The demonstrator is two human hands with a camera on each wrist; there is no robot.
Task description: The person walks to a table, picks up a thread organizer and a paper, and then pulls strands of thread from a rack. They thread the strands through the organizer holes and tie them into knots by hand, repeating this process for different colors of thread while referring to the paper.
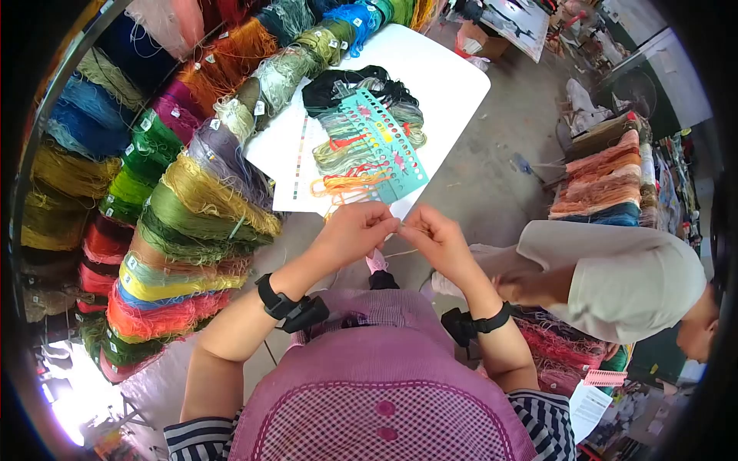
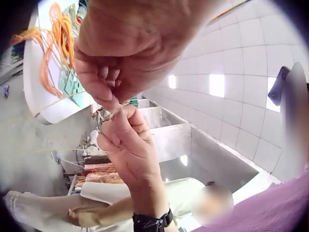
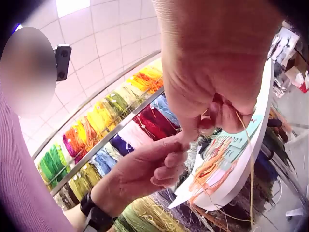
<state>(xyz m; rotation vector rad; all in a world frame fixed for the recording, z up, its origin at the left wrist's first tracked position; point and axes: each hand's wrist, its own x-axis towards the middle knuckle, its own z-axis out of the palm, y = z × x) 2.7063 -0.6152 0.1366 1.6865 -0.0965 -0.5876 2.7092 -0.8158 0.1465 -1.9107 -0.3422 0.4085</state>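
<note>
In the head view my left hand [image 1: 355, 235] and right hand [image 1: 440, 241] meet fingertip to fingertip in front of the apron. Both pinch a thin tan thread [image 3: 251, 176], and the pinched part is mostly hidden by the fingers. A length of it trails down from my right hand in the right wrist view. Just beyond the hands, a white table [image 1: 453, 77] bears a teal card with punched holes [image 1: 392, 146]. Skeins in green and grey [image 1: 338, 157] lie under the card, with orange thread loops [image 1: 338, 186] at the near edge.
Racks of colored yarn hanks [image 1: 192, 196] rise on the left. A printed color sheet [image 1: 288, 180] lies on the table. To the right, a person in a light shirt [image 1: 638, 284] bends beside more hanks [image 1: 603, 173]. Grey floor [image 1: 492, 154] shows past the table's right edge.
</note>
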